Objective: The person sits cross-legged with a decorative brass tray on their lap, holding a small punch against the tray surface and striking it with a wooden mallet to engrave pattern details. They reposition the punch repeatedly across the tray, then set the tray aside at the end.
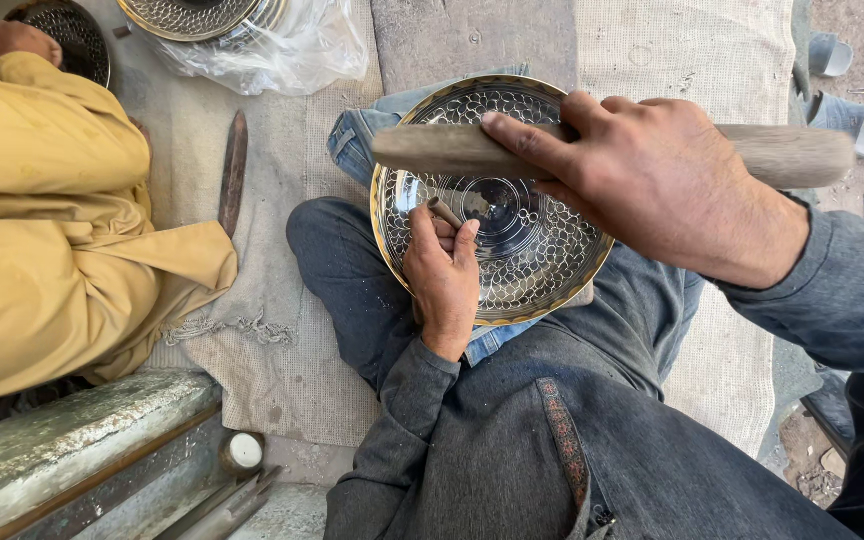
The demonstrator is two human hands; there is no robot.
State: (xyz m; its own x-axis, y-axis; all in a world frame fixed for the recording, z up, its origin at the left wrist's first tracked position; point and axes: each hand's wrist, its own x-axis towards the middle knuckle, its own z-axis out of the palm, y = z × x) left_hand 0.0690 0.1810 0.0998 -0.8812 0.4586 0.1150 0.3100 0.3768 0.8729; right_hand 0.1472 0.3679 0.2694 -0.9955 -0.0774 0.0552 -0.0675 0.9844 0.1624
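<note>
A round metal plate (542, 270) with a gold rim and a punched scale pattern rests on my lap over blue cloth. My left hand (442, 270) is closed around a small metal punch (443, 212), whose tip stands on the plate left of its centre. My right hand (652, 180) grips a thick wooden stick (432, 150), held level above the plate's far half. The stick's other end (802, 155) pokes out past my wrist to the right.
A person in yellow clothing (52, 240) sits at the left, one hand (17, 40) on a perforated dark bowl (77, 40). Another patterned plate in clear plastic (252, 40) lies at the top. A long dark tool (234, 170) lies on the mat. A metal block (72, 440) sits bottom left.
</note>
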